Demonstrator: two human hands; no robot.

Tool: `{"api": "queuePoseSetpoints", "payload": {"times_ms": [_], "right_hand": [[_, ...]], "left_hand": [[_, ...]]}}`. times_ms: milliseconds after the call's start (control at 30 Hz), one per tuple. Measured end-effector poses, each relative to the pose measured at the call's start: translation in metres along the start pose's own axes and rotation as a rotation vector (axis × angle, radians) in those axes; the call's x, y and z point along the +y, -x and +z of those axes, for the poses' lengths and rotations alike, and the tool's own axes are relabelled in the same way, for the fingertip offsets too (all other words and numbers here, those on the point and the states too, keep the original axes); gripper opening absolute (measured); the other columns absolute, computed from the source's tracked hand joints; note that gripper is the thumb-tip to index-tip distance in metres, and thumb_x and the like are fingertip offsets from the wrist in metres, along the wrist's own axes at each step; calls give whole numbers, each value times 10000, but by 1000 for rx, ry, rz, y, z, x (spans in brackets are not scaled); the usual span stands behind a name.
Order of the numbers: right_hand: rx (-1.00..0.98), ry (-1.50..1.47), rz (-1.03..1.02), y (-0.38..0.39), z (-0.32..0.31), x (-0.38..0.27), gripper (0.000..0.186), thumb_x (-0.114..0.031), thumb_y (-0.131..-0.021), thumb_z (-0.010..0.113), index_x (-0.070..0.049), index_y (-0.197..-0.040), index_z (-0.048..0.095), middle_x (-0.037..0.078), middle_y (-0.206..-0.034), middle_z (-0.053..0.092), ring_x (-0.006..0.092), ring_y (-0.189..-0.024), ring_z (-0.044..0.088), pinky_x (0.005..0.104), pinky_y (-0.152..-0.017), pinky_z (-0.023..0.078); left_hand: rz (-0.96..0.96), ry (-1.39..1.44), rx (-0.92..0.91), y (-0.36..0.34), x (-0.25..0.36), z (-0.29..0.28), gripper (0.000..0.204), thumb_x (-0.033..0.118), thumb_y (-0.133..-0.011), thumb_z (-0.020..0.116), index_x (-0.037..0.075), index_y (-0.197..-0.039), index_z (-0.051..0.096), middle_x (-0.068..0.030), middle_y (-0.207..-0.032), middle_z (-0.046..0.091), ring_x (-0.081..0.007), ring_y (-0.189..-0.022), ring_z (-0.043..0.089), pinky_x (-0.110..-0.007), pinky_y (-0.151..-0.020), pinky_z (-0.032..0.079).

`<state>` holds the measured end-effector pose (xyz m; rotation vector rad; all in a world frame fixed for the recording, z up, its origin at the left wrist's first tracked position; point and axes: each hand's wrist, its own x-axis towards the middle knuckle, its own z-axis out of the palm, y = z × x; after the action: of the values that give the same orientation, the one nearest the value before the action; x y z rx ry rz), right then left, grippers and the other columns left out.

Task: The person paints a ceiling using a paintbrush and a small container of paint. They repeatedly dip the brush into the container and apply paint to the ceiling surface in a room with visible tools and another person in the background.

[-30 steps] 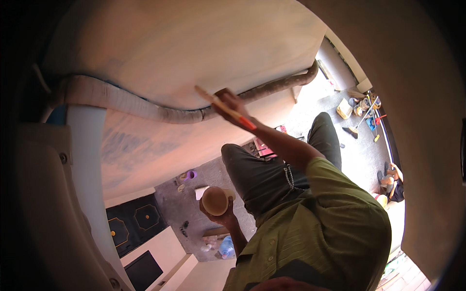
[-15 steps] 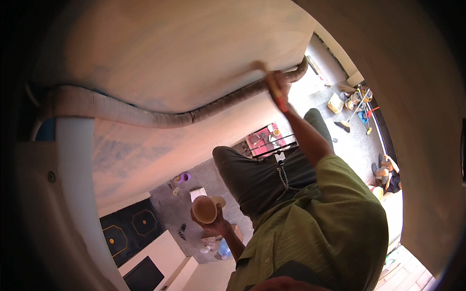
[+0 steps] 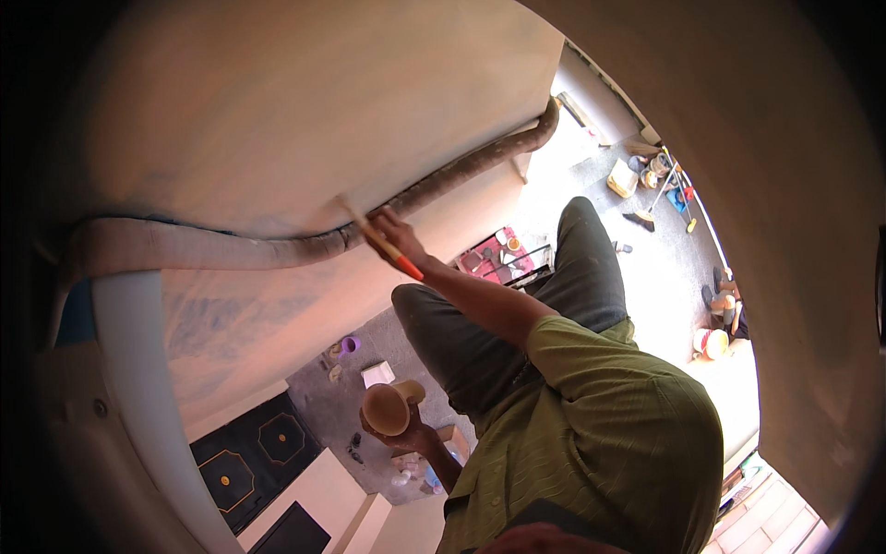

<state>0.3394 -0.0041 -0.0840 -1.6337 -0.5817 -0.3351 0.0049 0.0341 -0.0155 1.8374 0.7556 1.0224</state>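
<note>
My right hand (image 3: 401,238) grips a paintbrush (image 3: 407,267) by its wooden handle, which ends in orange-red. The brush's blurred head is at the wall (image 3: 277,120), just above a wrapped, bent pipe (image 3: 309,251); whether the bristles touch is too blurred to tell. Lower down, my left hand (image 3: 413,436) is closed round a beige, cup-like container (image 3: 385,410) with a round end toward me. A narrower pale part sticks out on its right. What is inside the container cannot be seen.
Far below, a pink-topped stand (image 3: 487,261) with bowls and tools stands beyond my knees. At right lie a broom (image 3: 640,220) and buckets (image 3: 622,178), and a person (image 3: 726,297) sits partly hidden. A black door (image 3: 254,457) is at lower left.
My right hand has swept the brush left along the wall and pipe, and lower. The view has shifted slightly. My left hand still holds the container in nearly the same place.
</note>
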Motion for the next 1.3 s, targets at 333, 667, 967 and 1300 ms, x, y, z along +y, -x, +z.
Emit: {"api": "queuePoseSetpoints", "payload": {"times_ms": [333, 667, 967, 1300], "right_hand": [[230, 341, 5, -9, -231, 135, 357, -111, -904, 640, -12, -1243, 585, 152, -1244, 597, 306, -1193, 558, 392, -1026, 427], [713, 872, -196, -26, -226, 155, 310, -129, -943, 618, 9, -1217, 573, 154, -1144, 605, 315, -1038, 586, 360, -883, 482], [-3, -84, -2, 1, 22, -26, 278, -99, -860, 684, -51, -1115, 585, 166, -1069, 558, 394, -1067, 563, 486, -834, 504], [395, 194, 210, -11, -251, 104, 249, -127, -939, 592, -22, -1164, 608, 183, -1122, 607, 328, -1085, 587, 392, -928, 463]], "left_hand": [[-68, -7, 23, 4, 10, 0, 821, 144, -627, 926, 26, -1317, 497, -123, -1262, 545, -307, -1150, 542, -468, -986, 470], [92, 33, -79, -10, 26, 41, 797, 83, -639, 899, 21, -1320, 489, -119, -1253, 552, -283, -1122, 562, -431, -946, 507], [1, -87, 21, 6, 15, -2, 878, 213, -612, 939, 30, -1338, 480, -133, -1272, 552, -309, -1157, 549, -478, -983, 475], [27, -119, 53, 11, 11, -13, 782, 54, -664, 885, 31, -1330, 476, -122, -1248, 556, -281, -1109, 561, -435, -942, 506]]}}
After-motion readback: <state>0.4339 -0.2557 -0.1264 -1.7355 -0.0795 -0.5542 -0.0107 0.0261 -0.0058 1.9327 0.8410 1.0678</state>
